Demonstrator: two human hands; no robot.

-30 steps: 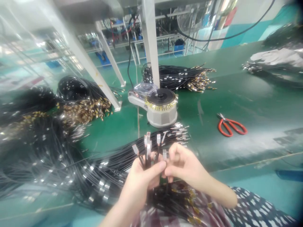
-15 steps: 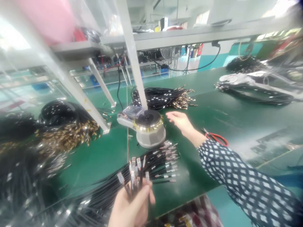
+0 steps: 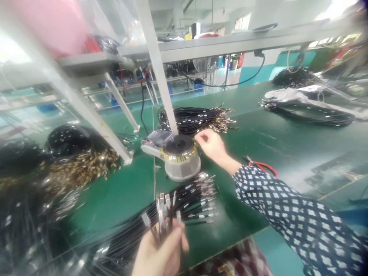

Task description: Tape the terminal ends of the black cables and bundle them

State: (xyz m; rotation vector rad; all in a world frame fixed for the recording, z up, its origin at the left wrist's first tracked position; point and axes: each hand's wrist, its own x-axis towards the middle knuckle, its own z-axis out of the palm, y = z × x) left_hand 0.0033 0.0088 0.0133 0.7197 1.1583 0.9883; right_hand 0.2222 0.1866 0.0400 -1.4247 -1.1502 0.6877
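Observation:
In the head view my left hand [image 3: 162,245] is closed round a bunch of black cables [image 3: 161,226], their flat silver connector ends sticking up above the fingers. My right hand [image 3: 211,143] reaches to the right side of a round tape dispenser [image 3: 182,165] with a black top, a grey base and short yellow strips around its rim. Thumb and fingertips are pinched together close to that rim; anything between them is too small to make out. More black cables [image 3: 184,197] with silver ends lie on the table, between the dispenser and my left hand.
Behind the dispenser lies a cable bundle [image 3: 198,119] with brass-coloured ends. Red-handled pliers [image 3: 264,167] rest near my right forearm. A shelf post [image 3: 159,73] stands right behind the dispenser. Large cable heaps [image 3: 77,165] fill the left, and another bundle [image 3: 310,115] lies at the right.
My right hand has moved a little left to the dispenser's rim, and its fingers have curled in to a pinch. My left hand still grips the cables in the same place.

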